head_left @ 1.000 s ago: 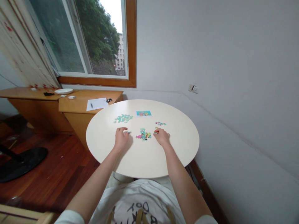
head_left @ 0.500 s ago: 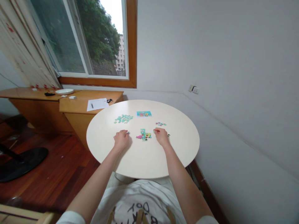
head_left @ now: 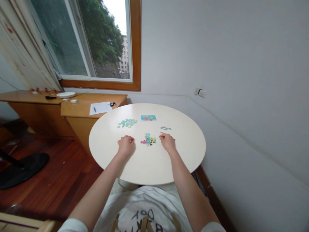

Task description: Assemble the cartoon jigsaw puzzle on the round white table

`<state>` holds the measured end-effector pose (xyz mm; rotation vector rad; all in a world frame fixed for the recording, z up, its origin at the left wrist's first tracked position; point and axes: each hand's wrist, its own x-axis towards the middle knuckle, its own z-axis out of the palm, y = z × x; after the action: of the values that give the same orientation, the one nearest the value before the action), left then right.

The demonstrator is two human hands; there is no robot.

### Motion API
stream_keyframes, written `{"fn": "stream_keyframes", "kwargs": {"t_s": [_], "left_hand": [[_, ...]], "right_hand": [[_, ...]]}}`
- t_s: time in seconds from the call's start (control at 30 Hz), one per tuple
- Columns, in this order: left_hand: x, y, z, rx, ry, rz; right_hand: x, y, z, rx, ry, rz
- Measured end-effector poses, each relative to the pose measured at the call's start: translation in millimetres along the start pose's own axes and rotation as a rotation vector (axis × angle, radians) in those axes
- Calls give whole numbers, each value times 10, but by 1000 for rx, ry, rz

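Note:
A small joined cluster of colourful puzzle pieces (head_left: 148, 140) lies in the middle of the round cream table (head_left: 147, 161). My left hand (head_left: 125, 145) rests just left of it, fingers curled into a loose fist. My right hand (head_left: 167, 142) sits just right of the cluster, fingers pinched together; what they hold is too small to name. Farther back are a heap of teal loose pieces (head_left: 127, 122), a small printed picture card (head_left: 148, 118) and a few pink and green pieces (head_left: 165, 128).
A wooden sideboard (head_left: 79, 111) left of the table carries a paper sheet (head_left: 100, 108), a white plate (head_left: 65, 94) and small items. A window is behind it, a grey wall to the right. A black round base (head_left: 21, 169) stands on the wood floor.
My left hand's fingers have curled from spread into a fist. My right hand has drawn in slightly toward the cluster. The pieces on the table lie where they were.

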<state>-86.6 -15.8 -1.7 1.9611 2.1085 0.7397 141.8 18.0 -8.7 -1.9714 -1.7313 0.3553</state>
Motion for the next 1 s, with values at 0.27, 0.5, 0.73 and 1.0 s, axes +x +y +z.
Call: {"fn": "stream_keyframes", "kwargs": {"t_s": [0.27,0.5,0.73,1.0], "left_hand": [[3,1,-12,14,-6,1],[0,-8,-16,-22,-18,-2],[10,-23,-10,-40,10,-29],[-3,-43,-15,30,46,-48]], "right_hand": [[-4,-3,-2,-16,25,2],[11,33,38,-35,41,-41],[6,21,38,-51,60,-44],[-6,-23,37,21,90,-64]]}}
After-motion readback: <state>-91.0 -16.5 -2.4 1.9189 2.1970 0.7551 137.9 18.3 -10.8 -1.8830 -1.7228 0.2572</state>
